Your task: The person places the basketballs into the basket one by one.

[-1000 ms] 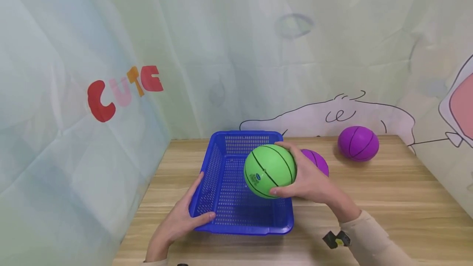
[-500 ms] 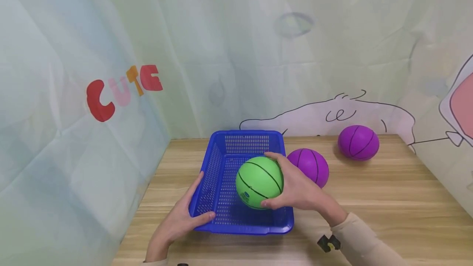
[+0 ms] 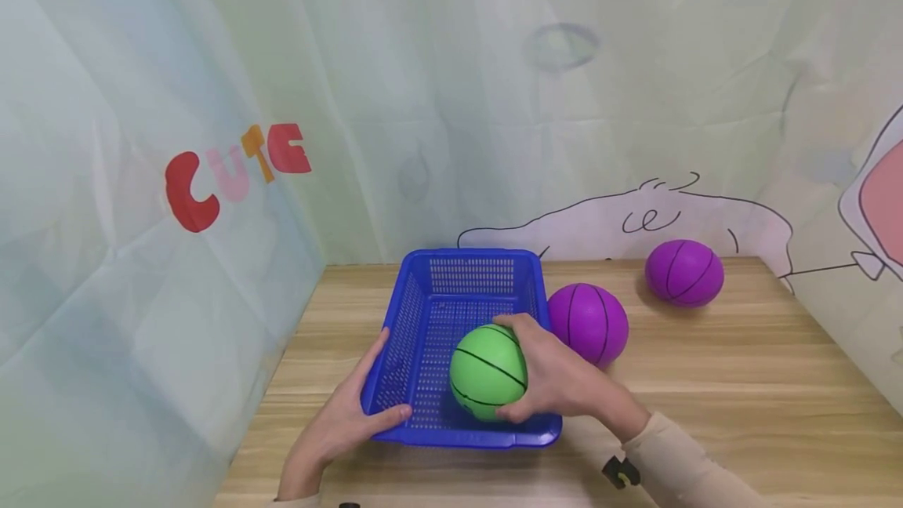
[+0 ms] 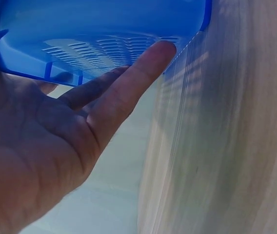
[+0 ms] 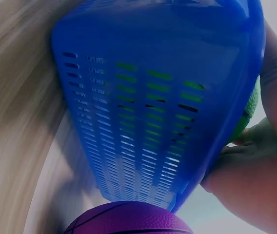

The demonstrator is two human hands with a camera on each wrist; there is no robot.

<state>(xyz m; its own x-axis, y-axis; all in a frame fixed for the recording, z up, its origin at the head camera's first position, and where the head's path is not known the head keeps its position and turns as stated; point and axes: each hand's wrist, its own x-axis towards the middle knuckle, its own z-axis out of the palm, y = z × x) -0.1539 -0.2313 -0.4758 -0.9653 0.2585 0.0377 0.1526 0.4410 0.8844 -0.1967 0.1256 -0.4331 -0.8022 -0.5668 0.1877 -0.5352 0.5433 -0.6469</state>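
A blue plastic basket [image 3: 469,439] with slotted walls stands on the table in the head view. My left hand [image 3: 339,418] holds its near left corner, thumb over the rim. In the left wrist view the fingers [image 4: 124,92] of that hand lie along the outer wall. Inside the basket, toward the near right, is a green ball [image 3: 485,373] with black lines like a basketball. My right hand [image 3: 564,379] grips this ball from its right side, reaching over the basket's right rim. Through the slots in the right wrist view, the ball shows green low behind the wall.
One purple ball [image 3: 589,324] sits right beside the basket's right wall. Another purple ball [image 3: 684,273] lies farther back on the wooden table [image 3: 762,382], near the rear edge. A printed cloth [image 3: 437,100] hangs behind and along the sides.
My right hand has lowered the green ball into the basket, moving it slightly left and nearer to me. The purple ball beside the basket is more exposed. My left hand stays put.
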